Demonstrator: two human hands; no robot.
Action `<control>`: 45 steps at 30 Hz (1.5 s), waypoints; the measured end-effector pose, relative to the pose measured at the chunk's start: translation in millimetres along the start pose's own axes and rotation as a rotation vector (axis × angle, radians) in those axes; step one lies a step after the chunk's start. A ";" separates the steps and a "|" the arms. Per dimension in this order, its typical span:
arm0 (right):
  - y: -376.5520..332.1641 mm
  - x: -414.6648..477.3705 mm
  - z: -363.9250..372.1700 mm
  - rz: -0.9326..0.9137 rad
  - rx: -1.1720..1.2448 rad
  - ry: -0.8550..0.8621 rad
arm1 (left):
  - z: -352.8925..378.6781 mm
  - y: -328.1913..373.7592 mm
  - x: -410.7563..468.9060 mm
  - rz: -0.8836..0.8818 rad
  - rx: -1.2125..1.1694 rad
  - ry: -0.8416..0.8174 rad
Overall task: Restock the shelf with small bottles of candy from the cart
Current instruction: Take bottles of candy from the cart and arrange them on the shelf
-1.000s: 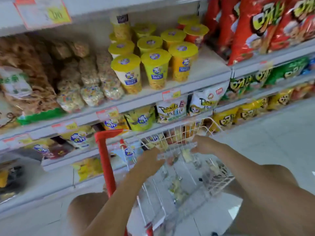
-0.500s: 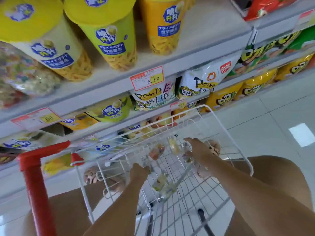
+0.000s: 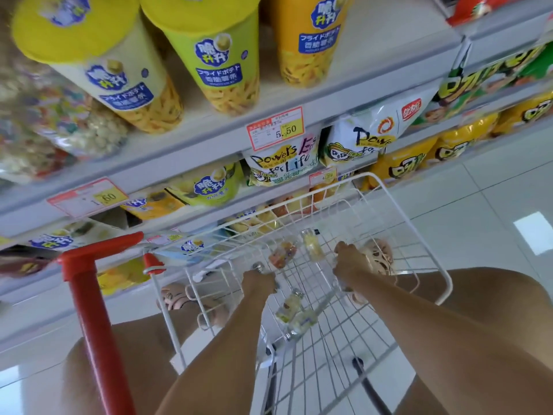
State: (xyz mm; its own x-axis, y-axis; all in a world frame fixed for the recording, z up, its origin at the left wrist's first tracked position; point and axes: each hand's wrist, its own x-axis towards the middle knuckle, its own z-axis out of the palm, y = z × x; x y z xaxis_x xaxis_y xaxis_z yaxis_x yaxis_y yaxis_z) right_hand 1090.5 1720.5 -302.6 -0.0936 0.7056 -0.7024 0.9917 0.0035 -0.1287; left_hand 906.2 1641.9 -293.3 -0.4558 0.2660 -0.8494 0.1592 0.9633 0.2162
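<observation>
- We have both arms reaching down into the white wire cart (image 3: 370,174), which stands close against the shelf (image 3: 374,55).
- Our left hand (image 3: 258,283) is low in the basket with its fingers curled into a fist around a capped bottle (image 3: 258,266). Only the silver cap shows beyond the knuckles.
- Our right hand (image 3: 348,262) is near the far right of the basket with its back turned to us. The fingers bend down and away, so we cannot tell whether they pinch anything.
- Between the two hands, an orange bottle (image 3: 282,253) lies tilted on the basket floor, and a yellow bottle (image 3: 312,246) lies just beside it, close to our right knuckles.
- Nearer to us, between the forearms, a few pale bottles (image 3: 294,310) lie bunched together on the wire floor.
- The cart's red handle (image 3: 88,295) rises at the left.
- Tall yellow-lidded cups (image 3: 209,55) stand on the shelf, and a price tag (image 3: 275,128) reading 5.50 is fixed to its front edge.
- Snack bags (image 3: 281,163) fill the row below.
- Through the wires we see our sandalled feet (image 3: 378,256) on the pale tiled floor (image 3: 478,190).
</observation>
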 end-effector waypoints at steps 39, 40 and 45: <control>-428.8 -469.4 -366.6 -1.607 0.489 0.720 | -531.2 -52.7 -351.4 1.305 -0.762 1.182; -446.9 -473.0 -367.8 -1.607 0.466 0.758 | -540.0 -50.3 -349.7 1.299 -0.735 1.199; -520.6 -471.6 -369.5 -1.514 0.310 0.800 | -563.5 -40.0 -334.6 1.120 -0.544 1.303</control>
State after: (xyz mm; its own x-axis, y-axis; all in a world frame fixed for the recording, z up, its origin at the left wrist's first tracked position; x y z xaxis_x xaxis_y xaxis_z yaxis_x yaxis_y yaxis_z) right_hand 651.0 1647.8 354.2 -0.6871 0.3539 0.6346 0.0139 0.8796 -0.4755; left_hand 558.9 1535.1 253.6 -0.7110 0.3269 0.6225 0.6903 0.1560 0.7065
